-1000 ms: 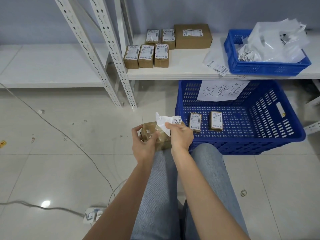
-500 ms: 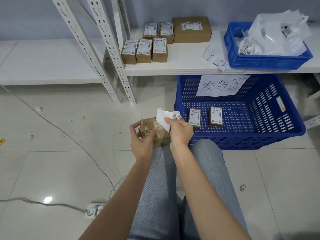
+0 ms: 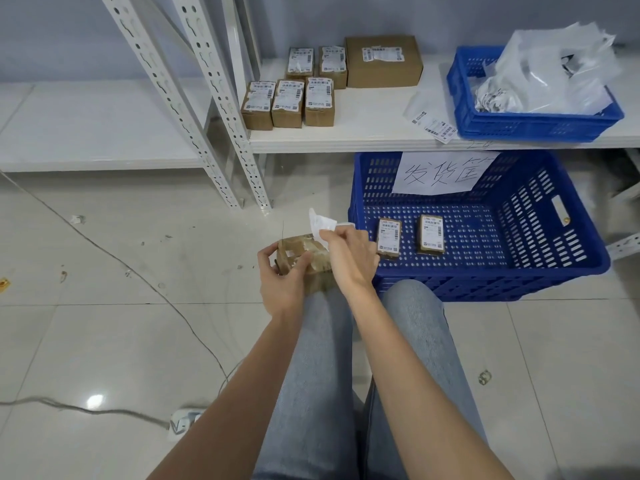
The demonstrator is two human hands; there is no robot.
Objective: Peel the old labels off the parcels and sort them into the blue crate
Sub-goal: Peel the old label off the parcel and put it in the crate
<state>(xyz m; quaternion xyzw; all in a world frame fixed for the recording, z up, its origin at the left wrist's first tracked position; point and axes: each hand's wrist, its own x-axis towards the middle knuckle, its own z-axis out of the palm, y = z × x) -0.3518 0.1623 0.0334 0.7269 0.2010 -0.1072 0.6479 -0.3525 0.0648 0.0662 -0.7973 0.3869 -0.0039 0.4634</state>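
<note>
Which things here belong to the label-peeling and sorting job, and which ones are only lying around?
Belonging to the job:
- small parcel, held by left hand
- old label, pinched by right hand
- blue crate with two parcels inside
- labelled boxes on the shelf

Just lying about:
- cable on the floor
- power strip
- small basket of plastic bags

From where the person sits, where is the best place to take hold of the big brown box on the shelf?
Probably by its two short side walls, hands coming from the front. The big brown box lies flat, its label on top. Its right side looks free; two small parcels stand close on its left, so fingers have less room there.
</note>
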